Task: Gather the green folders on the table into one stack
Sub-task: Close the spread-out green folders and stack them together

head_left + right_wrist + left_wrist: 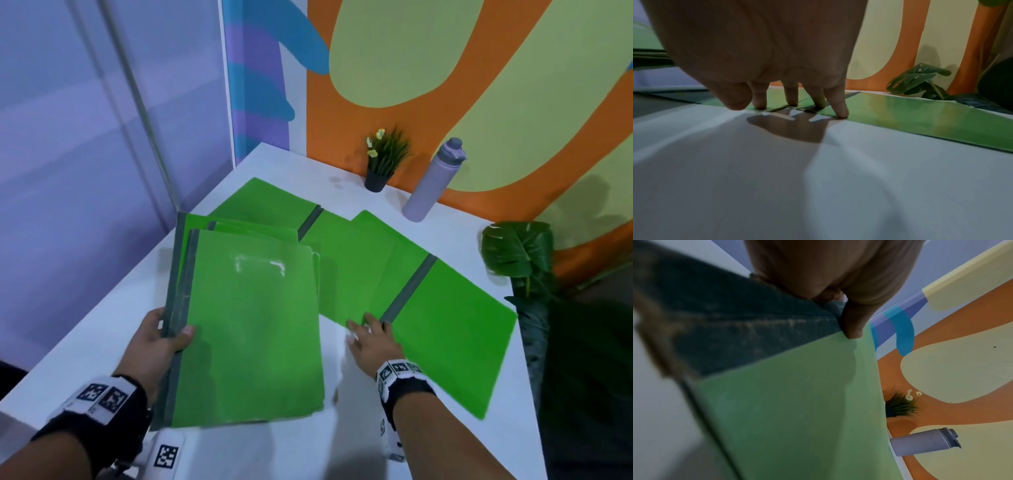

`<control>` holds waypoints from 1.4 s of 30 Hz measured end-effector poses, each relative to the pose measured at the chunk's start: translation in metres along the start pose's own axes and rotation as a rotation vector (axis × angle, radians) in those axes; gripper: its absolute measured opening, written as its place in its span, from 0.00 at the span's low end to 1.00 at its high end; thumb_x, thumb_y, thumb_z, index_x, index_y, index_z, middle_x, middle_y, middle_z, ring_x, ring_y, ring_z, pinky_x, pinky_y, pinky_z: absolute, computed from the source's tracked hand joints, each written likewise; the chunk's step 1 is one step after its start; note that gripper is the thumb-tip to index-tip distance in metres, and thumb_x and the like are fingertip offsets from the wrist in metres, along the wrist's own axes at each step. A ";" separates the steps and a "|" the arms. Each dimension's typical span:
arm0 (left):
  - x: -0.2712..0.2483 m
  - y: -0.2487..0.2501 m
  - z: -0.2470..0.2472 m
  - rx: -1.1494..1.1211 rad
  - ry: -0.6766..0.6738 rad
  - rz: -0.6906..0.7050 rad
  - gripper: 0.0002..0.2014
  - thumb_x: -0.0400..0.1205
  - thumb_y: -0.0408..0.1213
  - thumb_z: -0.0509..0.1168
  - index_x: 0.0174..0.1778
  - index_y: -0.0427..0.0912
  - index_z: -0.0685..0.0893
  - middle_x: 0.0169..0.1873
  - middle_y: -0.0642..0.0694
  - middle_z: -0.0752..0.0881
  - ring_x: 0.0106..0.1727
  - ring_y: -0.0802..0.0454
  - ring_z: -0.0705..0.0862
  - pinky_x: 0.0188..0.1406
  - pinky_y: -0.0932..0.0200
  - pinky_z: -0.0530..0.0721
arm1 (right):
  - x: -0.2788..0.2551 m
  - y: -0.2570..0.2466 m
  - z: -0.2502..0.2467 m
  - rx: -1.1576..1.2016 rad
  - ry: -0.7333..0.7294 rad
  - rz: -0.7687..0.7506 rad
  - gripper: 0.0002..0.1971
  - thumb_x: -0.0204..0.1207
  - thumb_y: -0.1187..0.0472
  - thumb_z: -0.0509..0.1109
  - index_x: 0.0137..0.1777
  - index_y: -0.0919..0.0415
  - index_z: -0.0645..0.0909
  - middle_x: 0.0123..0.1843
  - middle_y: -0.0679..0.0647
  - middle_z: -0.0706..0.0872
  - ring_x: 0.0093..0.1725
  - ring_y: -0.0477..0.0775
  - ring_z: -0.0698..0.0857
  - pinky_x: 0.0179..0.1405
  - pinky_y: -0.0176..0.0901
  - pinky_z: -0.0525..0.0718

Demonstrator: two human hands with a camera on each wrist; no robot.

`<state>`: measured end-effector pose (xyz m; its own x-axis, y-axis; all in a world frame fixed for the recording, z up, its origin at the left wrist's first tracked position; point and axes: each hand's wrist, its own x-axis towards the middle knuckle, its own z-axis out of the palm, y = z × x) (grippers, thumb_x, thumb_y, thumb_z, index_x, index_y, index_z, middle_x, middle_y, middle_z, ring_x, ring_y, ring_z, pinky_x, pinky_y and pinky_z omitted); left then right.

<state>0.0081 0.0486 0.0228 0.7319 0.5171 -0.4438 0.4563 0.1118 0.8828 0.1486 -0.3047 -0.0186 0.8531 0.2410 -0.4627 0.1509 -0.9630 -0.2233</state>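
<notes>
My left hand [171, 337] grips a stack of green folders [250, 329] by its grey spine, thumb on top; the stack is lifted above the white table [102, 329]. In the left wrist view the thumb [854, 326] presses on the green cover [797, 410] of the stack. An open green folder [452, 329] with a grey spine lies flat at the right. My right hand [368, 330] reaches to that folder's near edge with straight fingers; the fingertips [841, 112] touch the edge of the open folder [920, 116]. A second open folder [274, 205] lies further back.
A lilac water bottle [433, 180] and a small potted plant [382, 161] stand at the table's back by the painted wall. A large leafy plant [524, 253] rises past the right edge. A glass partition borders the left side.
</notes>
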 end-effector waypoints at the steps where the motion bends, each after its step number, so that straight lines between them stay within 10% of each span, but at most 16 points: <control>1: -0.001 0.000 0.000 -0.002 -0.003 -0.002 0.17 0.79 0.34 0.71 0.60 0.53 0.76 0.59 0.35 0.85 0.61 0.31 0.82 0.67 0.25 0.75 | -0.012 0.003 0.007 -0.012 0.008 -0.017 0.24 0.82 0.41 0.50 0.77 0.37 0.60 0.86 0.48 0.52 0.83 0.69 0.47 0.72 0.81 0.61; 8: -0.018 -0.008 0.011 0.044 -0.072 -0.038 0.23 0.79 0.32 0.70 0.70 0.43 0.73 0.57 0.35 0.83 0.54 0.37 0.80 0.69 0.29 0.75 | -0.098 0.020 0.050 -0.105 0.073 -0.114 0.20 0.76 0.49 0.54 0.67 0.38 0.74 0.79 0.44 0.67 0.77 0.63 0.62 0.66 0.65 0.78; 13: -0.033 -0.024 0.023 0.098 -0.150 -0.090 0.25 0.79 0.32 0.70 0.71 0.45 0.73 0.59 0.39 0.83 0.58 0.36 0.80 0.69 0.27 0.73 | -0.134 0.019 0.060 -0.008 0.140 -0.131 0.20 0.79 0.47 0.52 0.59 0.52 0.82 0.52 0.49 0.82 0.53 0.52 0.79 0.63 0.57 0.78; 16: -0.042 -0.029 0.035 0.099 -0.222 -0.079 0.22 0.79 0.31 0.70 0.69 0.43 0.74 0.56 0.37 0.83 0.49 0.42 0.80 0.65 0.34 0.75 | -0.136 0.006 0.048 0.453 0.175 0.056 0.33 0.79 0.37 0.51 0.76 0.57 0.70 0.72 0.57 0.78 0.70 0.57 0.75 0.74 0.51 0.70; 22: -0.070 -0.023 0.067 0.154 -0.411 -0.002 0.13 0.84 0.33 0.63 0.64 0.46 0.73 0.49 0.45 0.81 0.48 0.45 0.79 0.66 0.36 0.75 | -0.136 -0.004 0.034 1.269 0.085 0.395 0.33 0.80 0.54 0.65 0.82 0.52 0.55 0.83 0.59 0.60 0.78 0.65 0.66 0.74 0.64 0.66; 26: -0.059 -0.025 0.079 0.613 -0.326 0.165 0.19 0.88 0.46 0.51 0.66 0.38 0.77 0.58 0.42 0.82 0.56 0.42 0.80 0.66 0.45 0.77 | -0.142 0.015 0.023 1.160 0.269 0.473 0.24 0.82 0.66 0.60 0.77 0.55 0.64 0.69 0.62 0.75 0.55 0.57 0.79 0.52 0.52 0.81; 32: -0.040 -0.055 0.061 1.188 -0.087 0.087 0.39 0.73 0.56 0.71 0.75 0.39 0.68 0.76 0.36 0.68 0.77 0.35 0.69 0.71 0.32 0.76 | -0.152 0.039 0.035 0.967 0.354 0.574 0.25 0.81 0.70 0.57 0.78 0.59 0.65 0.38 0.53 0.80 0.25 0.50 0.74 0.20 0.41 0.73; 38: -0.039 -0.050 0.059 1.252 -0.131 0.195 0.16 0.79 0.40 0.65 0.59 0.34 0.76 0.53 0.35 0.83 0.52 0.36 0.85 0.52 0.42 0.88 | -0.162 0.048 0.035 1.033 0.360 0.587 0.24 0.81 0.71 0.57 0.77 0.58 0.67 0.39 0.50 0.78 0.37 0.58 0.81 0.43 0.58 0.86; 42: -0.057 -0.017 0.064 1.182 -0.080 0.356 0.16 0.82 0.25 0.58 0.67 0.33 0.70 0.40 0.36 0.86 0.35 0.38 0.84 0.35 0.48 0.84 | -0.160 0.051 0.024 1.118 0.393 0.558 0.24 0.81 0.70 0.58 0.77 0.55 0.68 0.48 0.62 0.85 0.36 0.58 0.80 0.43 0.55 0.83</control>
<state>-0.0086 -0.0366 0.0232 0.9188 0.3040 -0.2519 0.3718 -0.8808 0.2932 0.0080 -0.3897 0.0238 0.7822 -0.3890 -0.4866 -0.5990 -0.2549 -0.7591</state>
